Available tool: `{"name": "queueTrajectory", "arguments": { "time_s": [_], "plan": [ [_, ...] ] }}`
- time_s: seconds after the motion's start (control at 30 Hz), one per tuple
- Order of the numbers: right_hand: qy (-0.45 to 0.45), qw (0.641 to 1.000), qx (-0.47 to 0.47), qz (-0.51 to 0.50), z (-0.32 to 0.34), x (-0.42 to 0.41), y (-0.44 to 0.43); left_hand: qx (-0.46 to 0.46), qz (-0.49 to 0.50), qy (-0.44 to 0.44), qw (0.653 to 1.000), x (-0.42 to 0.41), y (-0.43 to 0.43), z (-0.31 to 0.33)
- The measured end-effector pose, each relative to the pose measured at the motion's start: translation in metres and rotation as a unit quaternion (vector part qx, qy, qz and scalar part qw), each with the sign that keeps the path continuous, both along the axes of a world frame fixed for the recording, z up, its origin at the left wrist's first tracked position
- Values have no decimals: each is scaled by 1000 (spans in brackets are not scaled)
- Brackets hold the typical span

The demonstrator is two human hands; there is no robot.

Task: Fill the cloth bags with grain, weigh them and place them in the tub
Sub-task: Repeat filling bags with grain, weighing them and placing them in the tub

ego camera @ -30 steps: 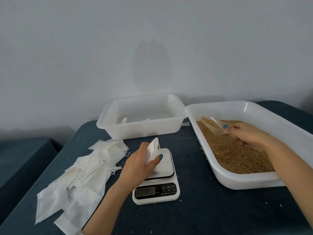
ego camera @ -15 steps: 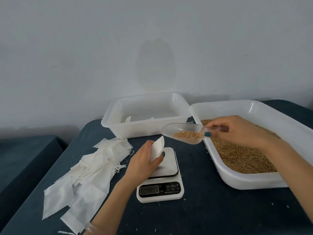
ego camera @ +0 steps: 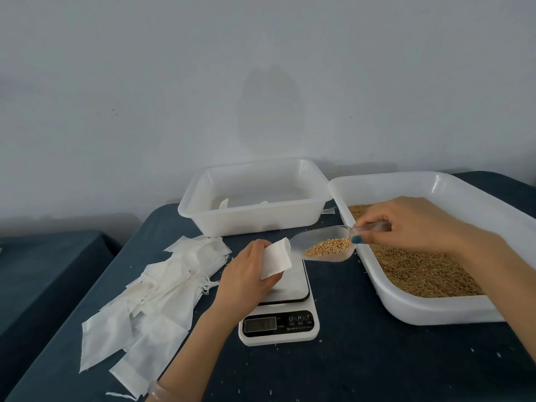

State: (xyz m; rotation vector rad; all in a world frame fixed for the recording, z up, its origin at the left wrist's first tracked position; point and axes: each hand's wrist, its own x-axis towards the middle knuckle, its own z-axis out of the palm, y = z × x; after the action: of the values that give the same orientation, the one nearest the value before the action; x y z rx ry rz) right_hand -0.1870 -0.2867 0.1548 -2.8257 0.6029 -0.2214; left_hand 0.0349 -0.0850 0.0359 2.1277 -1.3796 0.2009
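Head view, filling stage. In the foreground a dark tabletop [ego camera: 377, 369] carries the work. At near left lies a loose heap of empty bags [ego camera: 150, 300], flat and overlapping, within reach of the left hand [ego camera: 243, 281].

At centre stands the scale [ego camera: 280, 329], its display toward the person so it can be read without leaning; the digits are too dim to read.

Above the weighing plate the left hand grips one cloth bag [ego camera: 275, 261]. Its fingers [ego camera: 256, 246] and thumb are curled round the bag, whose mouth faces right toward the scoop. Whether the bag touches the plate cannot be told. Holding it here probably lets spills fall close by and shortens the transfer to weighing.

The clear scoop [ego camera: 324, 242] meets the bag's mouth with its lip and is tilted slightly down toward it. A small charge of grain [ego camera: 327, 246] lies in its bowl; none appears to have entered the bag.

The right hand [ego camera: 414, 224] pinches the scoop's handle between curled fingers [ego camera: 374, 217] and thumb. It reaches from over the large tray [ego camera: 435, 311] that holds the grain stock, set just beside the scale.

Farther back stands the tub [ego camera: 252, 223], touching or nearly touching the tray. A few white bags [ego camera: 224, 203] show inside, so the task seems to be at an early stage. A plain wall [ego camera: 261, 82] closes the view.
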Motion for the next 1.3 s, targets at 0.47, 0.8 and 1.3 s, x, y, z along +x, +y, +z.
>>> {"name": "queueTrajectory", "arguments": {
  "time_s": [0.47,0.8,1.3],
  "plan": [
    [5,958,-281,47,40,25,17,16,-64,128,990,-25,-17,7],
    [-16,946,-321,42,49,26,23,3,-74,186,980,-25,-15,10],
    [-62,945,-317,50,56,17,22,-15,-74,186,980,-24,-13,9]
  ]
}}
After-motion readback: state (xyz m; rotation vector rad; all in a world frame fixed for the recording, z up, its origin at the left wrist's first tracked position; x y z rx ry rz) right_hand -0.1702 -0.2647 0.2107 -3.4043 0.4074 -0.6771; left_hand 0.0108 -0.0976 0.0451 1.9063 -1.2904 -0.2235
